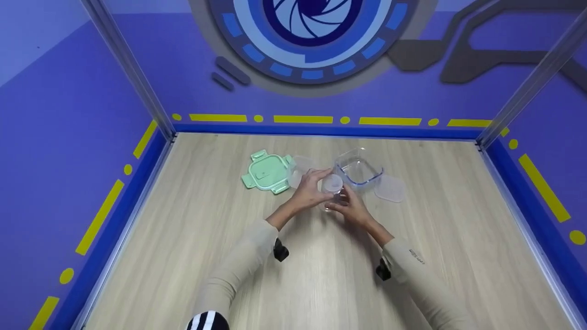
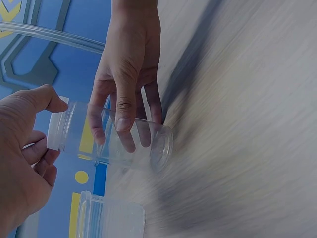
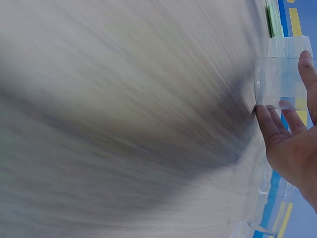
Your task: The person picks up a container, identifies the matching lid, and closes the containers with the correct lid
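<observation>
Nearest to L-wrist cam, w/ left hand (image 2: 17, 166): pinching white lid (image 2: 56, 130) btwn curled fingers, atop clear jar (image 2: 106, 149). Gripping jar's body lower down w/ right hand (image 2: 129, 74), thumb in front, other fingers behind. Held thus btwn both hands, out ahead over the desk (image 1: 220, 238).

Standing approx upright on its long axis: lid end up at L fingers, base down just past R fingertips. Can't tell if touching desk at base, nor how tight at lid. Prob. hinges on that up-down line: nearer lid w/ L, nearer base w/ R.

Seen just beyond R fingers: glass box (image 1: 362, 184), w/ flat clear lid (image 1: 390, 189) on its right, beside or overlapping, can't tell. Seen just left of L fingers: translucent tub (image 1: 298, 167), then green lid (image 1: 270, 172) farther left. Seen well past all fingers: blue-purple wall (image 1: 174, 68).
</observation>
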Tool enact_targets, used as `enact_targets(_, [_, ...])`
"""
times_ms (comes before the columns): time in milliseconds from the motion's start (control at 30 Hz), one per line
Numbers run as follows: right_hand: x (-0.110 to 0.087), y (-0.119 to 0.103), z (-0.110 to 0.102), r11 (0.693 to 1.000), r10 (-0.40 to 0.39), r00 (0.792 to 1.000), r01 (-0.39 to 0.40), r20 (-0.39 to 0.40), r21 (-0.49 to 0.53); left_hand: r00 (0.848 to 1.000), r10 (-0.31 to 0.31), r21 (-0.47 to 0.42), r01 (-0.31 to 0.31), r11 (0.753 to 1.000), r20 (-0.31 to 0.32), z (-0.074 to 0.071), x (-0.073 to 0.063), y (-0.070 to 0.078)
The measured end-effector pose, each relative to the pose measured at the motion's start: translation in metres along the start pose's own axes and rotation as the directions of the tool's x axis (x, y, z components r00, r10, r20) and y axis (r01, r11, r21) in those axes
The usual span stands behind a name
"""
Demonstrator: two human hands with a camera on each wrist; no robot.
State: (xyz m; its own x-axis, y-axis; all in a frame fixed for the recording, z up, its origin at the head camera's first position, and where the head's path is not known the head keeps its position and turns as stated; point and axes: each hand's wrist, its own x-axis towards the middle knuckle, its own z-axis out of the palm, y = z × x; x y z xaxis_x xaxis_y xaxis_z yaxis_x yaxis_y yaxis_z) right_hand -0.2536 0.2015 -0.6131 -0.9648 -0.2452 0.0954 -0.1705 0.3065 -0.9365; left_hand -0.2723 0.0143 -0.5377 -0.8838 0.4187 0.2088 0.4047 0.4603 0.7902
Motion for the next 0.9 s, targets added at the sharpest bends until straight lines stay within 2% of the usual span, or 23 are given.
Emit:
enact_targets(167, [-0.001, 0.001, -0.002, 1.000, 0.003, 1.000, -0.004, 0.007, 0.023, 0.999, 0.006, 0.021, -0.007, 1.000, 0.031, -0.001, 0.004, 0.001])
enact_targets(367, [0.000, 0.000, -0.003, 0.999, 0.001, 1.000, -0.001, -0.007, 0.036, 0.997, 0.044, 0.072, -0.049, 0.996, 0.069, -0.003, 0.007, 0.001])
enact_targets(600, [0.000, -0.001, 0.001, 0.999, 0.012, 1.000, -0.012, 0.000, 0.051, 0.996, 0.029, 0.096, -0.038, 0.995, 0.089, -0.008, 0.007, 0.002])
enact_targets(900, [0.000, -0.001, 0.002, 0.999, 0.009, 1.000, -0.008, -0.014, 0.039, 0.993, 0.042, 0.097, -0.052, 0.994, 0.109, -0.010, 0.009, 0.002])
